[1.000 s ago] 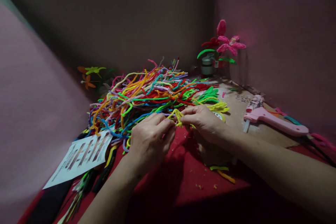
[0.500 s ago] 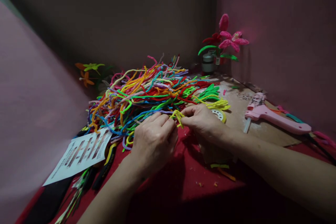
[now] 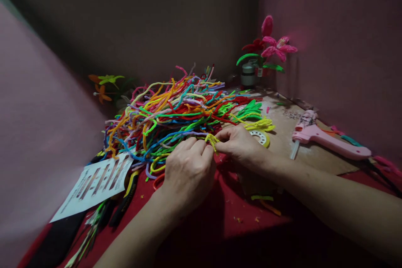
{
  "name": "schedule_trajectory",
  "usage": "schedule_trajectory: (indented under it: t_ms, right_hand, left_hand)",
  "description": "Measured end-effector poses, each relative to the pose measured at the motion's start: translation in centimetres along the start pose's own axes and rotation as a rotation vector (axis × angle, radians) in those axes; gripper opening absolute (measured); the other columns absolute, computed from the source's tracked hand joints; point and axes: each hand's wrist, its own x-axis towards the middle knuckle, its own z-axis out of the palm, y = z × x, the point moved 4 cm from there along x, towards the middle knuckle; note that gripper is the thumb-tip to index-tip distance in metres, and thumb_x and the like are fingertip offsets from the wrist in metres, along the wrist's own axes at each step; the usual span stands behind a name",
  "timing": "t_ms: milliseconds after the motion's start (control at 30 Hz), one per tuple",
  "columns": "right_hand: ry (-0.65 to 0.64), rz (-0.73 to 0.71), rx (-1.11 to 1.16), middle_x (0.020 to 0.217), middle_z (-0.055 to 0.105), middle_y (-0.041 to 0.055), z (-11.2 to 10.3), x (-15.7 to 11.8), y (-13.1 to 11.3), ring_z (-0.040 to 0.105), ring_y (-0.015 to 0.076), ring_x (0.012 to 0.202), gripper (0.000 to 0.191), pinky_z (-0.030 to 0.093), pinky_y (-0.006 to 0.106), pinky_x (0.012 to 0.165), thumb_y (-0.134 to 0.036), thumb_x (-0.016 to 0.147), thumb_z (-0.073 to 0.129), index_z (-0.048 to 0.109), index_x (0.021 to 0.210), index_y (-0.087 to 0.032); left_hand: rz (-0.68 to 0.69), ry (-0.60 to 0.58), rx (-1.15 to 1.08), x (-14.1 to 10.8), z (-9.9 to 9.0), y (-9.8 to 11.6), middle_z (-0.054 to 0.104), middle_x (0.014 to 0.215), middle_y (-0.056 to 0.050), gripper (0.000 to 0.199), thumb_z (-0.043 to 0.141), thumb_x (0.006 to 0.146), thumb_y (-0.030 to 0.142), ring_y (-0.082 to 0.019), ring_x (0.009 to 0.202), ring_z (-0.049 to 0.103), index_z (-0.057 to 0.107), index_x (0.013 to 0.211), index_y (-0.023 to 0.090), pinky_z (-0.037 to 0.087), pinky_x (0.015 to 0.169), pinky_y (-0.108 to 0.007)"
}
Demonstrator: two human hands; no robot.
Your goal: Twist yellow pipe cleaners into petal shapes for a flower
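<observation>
One printed sheet lies at left, then one yellow-and-black handle. One heap of fuzzy stems, too tangled to count, spreads behind both hands. The left hand is curled tight on one yellow fuzzy piece, which sits between the two hands; the right hand pinches its other side. Beyond are two short scraps, one yellow-rimmed ring and one pink glue gun.

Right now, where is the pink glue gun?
In the head view, the pink glue gun lies on the brown board, to the right of the right hand.
</observation>
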Motion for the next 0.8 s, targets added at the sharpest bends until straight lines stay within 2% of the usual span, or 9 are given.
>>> schedule_trajectory:
  t_ms: [300,533,667,733,800]
  right_hand:
    - [0.007,-0.016,-0.039,0.048,0.043,-0.003,0.1,0.2,0.5,0.034,0.0075,0.048,0.014,0.023,0.022,0.045,-0.02,0.061,0.051,0.062,0.058,-0.011]
    - [-0.031,0.074,0.162,0.049,0.048,-0.0021,0.3,0.0,0.8,0.038,0.0076,0.047,0.009,0.026,0.021,0.045,-0.016,0.057,0.053,0.059,0.052,-0.012]
    - [-0.017,0.136,0.33,0.047,0.046,-0.0029,0.2,0.0,0.9,0.035,0.0067,0.043,0.006,0.025,0.022,0.042,-0.014,0.055,0.052,0.058,0.053,-0.013]
    - [0.022,0.156,0.384,0.046,0.045,-0.0032,-0.1,0.2,1.0,0.035,0.0068,0.041,0.006,0.024,0.022,0.041,-0.012,0.055,0.052,0.057,0.053,-0.014]
    - [0.045,0.173,0.453,0.045,0.043,-0.0038,-0.3,0.3,1.0,0.036,0.0069,0.039,0.006,0.023,0.022,0.038,-0.011,0.055,0.051,0.054,0.051,-0.015]
  left_hand:
    - [-0.021,-0.036,0.001,-0.1,0.1,0.3,0.054,0.063,-0.004,0.017,0.046,0.077,0.015,-0.018,0.062,0.047,0.055,0.064,0.018,0.033,0.058,-0.032]
    - [-0.011,-0.028,0.04,-0.2,0.7,1.3,0.054,0.065,-0.005,0.014,0.048,0.078,0.014,-0.02,0.066,0.048,0.055,0.067,0.017,0.033,0.059,-0.033]
    - [-0.055,0.001,-0.029,-0.2,0.2,0.1,0.057,0.074,-0.006,0.013,0.048,0.081,0.02,-0.02,0.072,0.048,0.059,0.077,0.018,0.036,0.064,-0.032]
    - [-0.097,0.066,-0.112,-0.2,-0.2,-1.0,0.058,0.083,-0.007,0.014,0.051,0.081,0.025,-0.02,0.077,0.048,0.06,0.088,0.018,0.039,0.068,-0.032]
    - [-0.127,0.132,-0.205,-0.2,-0.5,-2.0,0.058,0.086,-0.007,0.015,0.053,0.08,0.025,-0.019,0.08,0.048,0.06,0.091,0.019,0.04,0.069,-0.03]
